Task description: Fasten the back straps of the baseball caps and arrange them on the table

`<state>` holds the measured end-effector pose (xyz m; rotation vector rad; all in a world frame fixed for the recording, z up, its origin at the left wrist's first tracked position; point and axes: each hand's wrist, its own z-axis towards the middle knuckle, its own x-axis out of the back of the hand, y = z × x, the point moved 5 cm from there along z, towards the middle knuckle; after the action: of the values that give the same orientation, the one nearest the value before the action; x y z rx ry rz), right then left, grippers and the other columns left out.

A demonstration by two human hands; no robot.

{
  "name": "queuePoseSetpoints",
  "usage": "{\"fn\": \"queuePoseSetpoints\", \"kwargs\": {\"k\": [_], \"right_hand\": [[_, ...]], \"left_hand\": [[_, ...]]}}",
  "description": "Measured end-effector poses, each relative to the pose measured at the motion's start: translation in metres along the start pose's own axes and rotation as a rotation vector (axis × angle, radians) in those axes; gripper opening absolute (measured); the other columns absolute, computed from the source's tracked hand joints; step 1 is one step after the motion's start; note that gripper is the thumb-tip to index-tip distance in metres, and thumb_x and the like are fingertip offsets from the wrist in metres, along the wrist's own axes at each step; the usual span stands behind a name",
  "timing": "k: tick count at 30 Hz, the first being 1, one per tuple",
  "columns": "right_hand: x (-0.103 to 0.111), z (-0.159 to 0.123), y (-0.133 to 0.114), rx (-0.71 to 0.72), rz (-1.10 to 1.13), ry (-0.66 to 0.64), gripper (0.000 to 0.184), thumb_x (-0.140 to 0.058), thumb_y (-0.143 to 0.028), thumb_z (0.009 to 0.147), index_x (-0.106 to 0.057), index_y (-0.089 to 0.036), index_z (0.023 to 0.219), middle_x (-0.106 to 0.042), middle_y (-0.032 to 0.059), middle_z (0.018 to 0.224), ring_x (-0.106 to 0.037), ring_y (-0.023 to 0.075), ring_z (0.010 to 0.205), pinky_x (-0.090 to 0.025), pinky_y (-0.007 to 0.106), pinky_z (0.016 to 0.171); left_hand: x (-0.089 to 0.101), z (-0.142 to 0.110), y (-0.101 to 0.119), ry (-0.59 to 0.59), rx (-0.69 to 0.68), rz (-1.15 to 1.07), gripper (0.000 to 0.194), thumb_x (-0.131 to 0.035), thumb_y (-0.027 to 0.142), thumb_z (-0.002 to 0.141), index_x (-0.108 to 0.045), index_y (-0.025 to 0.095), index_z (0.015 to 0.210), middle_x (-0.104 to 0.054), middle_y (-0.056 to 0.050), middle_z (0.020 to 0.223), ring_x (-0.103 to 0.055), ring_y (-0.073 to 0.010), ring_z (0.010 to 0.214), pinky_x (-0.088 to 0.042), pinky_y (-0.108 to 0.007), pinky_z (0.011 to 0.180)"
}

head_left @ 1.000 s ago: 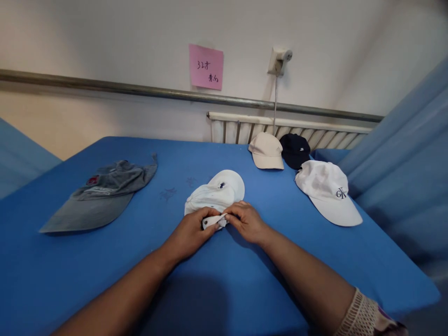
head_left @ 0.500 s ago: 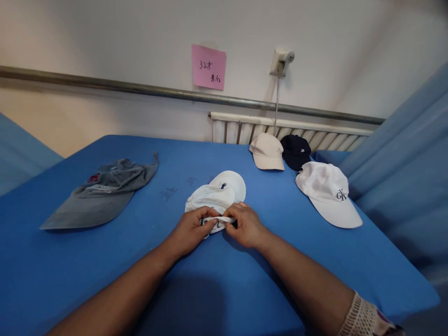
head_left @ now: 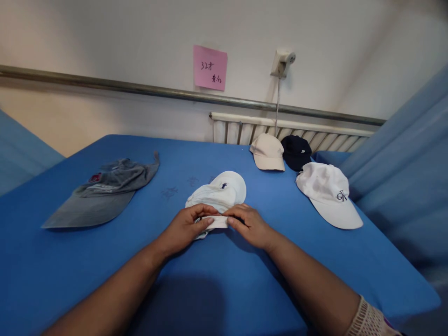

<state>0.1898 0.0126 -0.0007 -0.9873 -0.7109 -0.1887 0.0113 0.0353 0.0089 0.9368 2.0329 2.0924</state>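
Note:
A white cap (head_left: pixel 220 193) with a small dark logo lies flattened on the blue table (head_left: pixel 105 261), brim pointing away from me. My left hand (head_left: pixel 185 227) and my right hand (head_left: pixel 248 225) meet at its near edge. Both pinch the cap's white back strap (head_left: pixel 217 221) between thumb and fingers, pressing it down against the cap.
A grey denim cap (head_left: pixel 101 191) lies at the left. At the far right sit a beige cap (head_left: pixel 268 151), a dark navy cap (head_left: pixel 296 150) and a white cap with dark letters (head_left: pixel 329 193). A radiator, a rail and a pink note are on the wall behind.
The strap end that stuck out between my fingers has been laid flat against the cap. Both hands stayed at the cap's near edge, fingers a little flatter now.

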Motion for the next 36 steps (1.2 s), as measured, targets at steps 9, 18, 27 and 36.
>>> {"fn": "queuePoseSetpoints", "kwargs": {"k": [9,18,27,36], "right_hand": [[-0.002,0.001,0.002,-0.03,-0.213,0.003,0.008,-0.069,-0.024,0.081,-0.062,-0.021,0.084,-0.065,0.0,0.084,-0.055,0.0176,0.084,-0.035,0.033,0.079],[0.001,0.002,-0.012,0.029,-0.28,0.027,0.017,-0.066,-0.029,0.084,-0.054,-0.02,0.094,-0.061,0.0036,0.094,-0.054,0.0191,0.087,-0.037,0.03,0.076],[-0.001,0.001,0.007,-0.121,-0.432,0.223,0.02,-0.054,-0.007,0.072,-0.046,-0.022,0.08,-0.054,0.0025,0.081,-0.049,0.0171,0.069,-0.034,0.027,0.061],[0.017,-0.007,0.017,-0.075,-0.28,0.46,0.022,-0.051,-0.007,0.07,-0.04,-0.023,0.079,-0.049,0.0008,0.079,-0.048,0.0168,0.07,-0.039,0.028,0.065]], "left_hand": [[-0.005,-0.006,0.015,-0.044,-0.161,0.319,0.027,-0.062,0.031,0.082,-0.065,0.023,0.107,-0.072,-0.002,0.103,-0.064,-0.0198,0.095,-0.048,-0.031,0.086],[-0.007,-0.015,0.033,0.111,-0.345,0.598,0.013,-0.053,0.018,0.084,-0.06,0.021,0.094,-0.065,-0.003,0.091,-0.059,-0.0197,0.087,-0.045,-0.032,0.081],[-0.022,-0.03,0.045,0.115,-0.654,0.659,0.03,-0.048,0.009,0.087,-0.059,0.021,0.112,-0.067,-0.008,0.103,-0.059,-0.0212,0.097,-0.044,-0.036,0.091],[0.01,-0.019,0.036,0.195,-0.257,0.442,0.032,-0.056,0.042,0.085,-0.063,0.02,0.109,-0.069,-0.006,0.103,-0.063,-0.023,0.095,-0.048,-0.034,0.087]]}}
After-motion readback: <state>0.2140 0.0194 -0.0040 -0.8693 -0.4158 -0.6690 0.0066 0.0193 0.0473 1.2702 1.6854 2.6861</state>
